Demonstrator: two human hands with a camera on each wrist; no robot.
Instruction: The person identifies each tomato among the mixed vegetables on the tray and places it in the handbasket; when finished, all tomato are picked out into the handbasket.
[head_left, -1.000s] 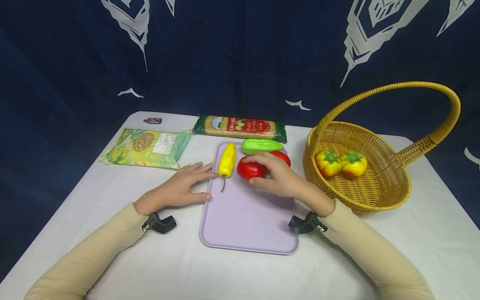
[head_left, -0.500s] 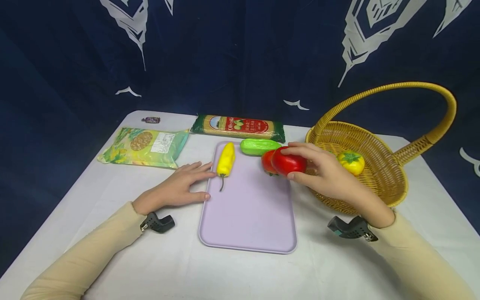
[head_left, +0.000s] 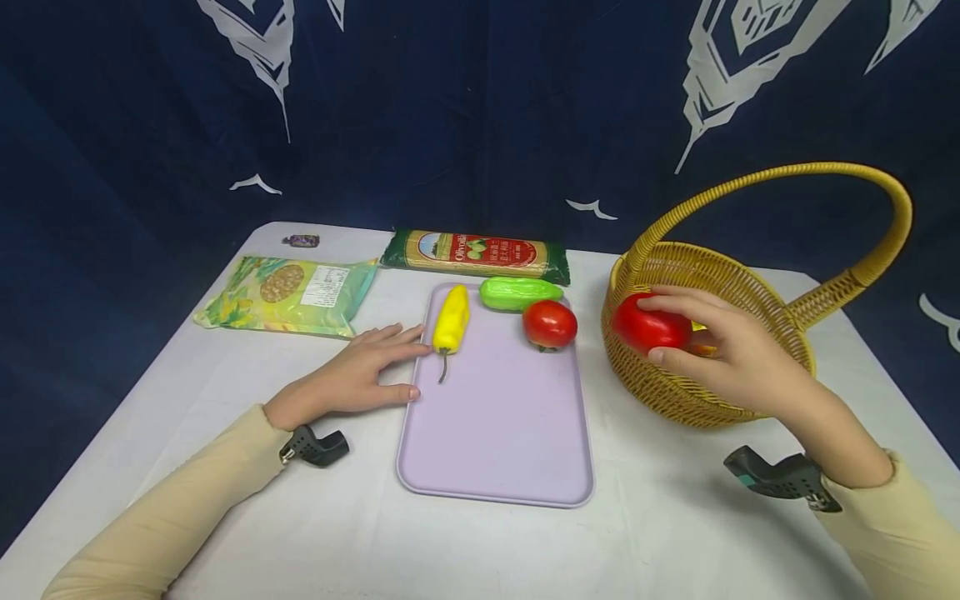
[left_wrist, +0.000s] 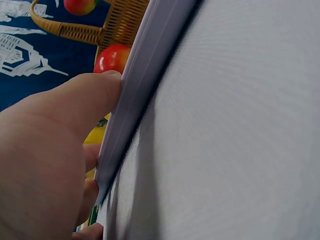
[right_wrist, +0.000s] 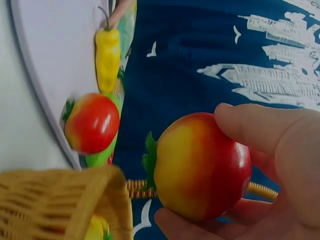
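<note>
My right hand [head_left: 738, 350] grips a red tomato [head_left: 651, 323] over the near-left rim of the wicker basket [head_left: 708, 408]. In the right wrist view the held tomato [right_wrist: 192, 167] shows a yellow side and green leaves. My left hand [head_left: 356, 371] lies with fingers spread, its fingertips at the left edge of the lilac tray [head_left: 495, 442]. A second red tomato [head_left: 550, 323] sits at the tray's far right. The tray also bears a yellow pepper [head_left: 452, 321] with a thin stem and, at its far edge, a green cucumber-like vegetable [head_left: 521, 293]. Yellow fruit in the basket is mostly hidden.
The basket's tall arched handle [head_left: 832, 171] rises above it. A pasta packet [head_left: 477, 255] lies behind the tray. At the left are a green-yellow bag [head_left: 288, 293] and a small patterned bottle-shaped item [head_left: 301, 241]. A dark blue printed curtain [head_left: 450, 108] hangs behind.
My right hand has lifted one tomato off the tray and carried it right to over the basket's rim, uncovering the other tomato. The left hand stays in place.
</note>
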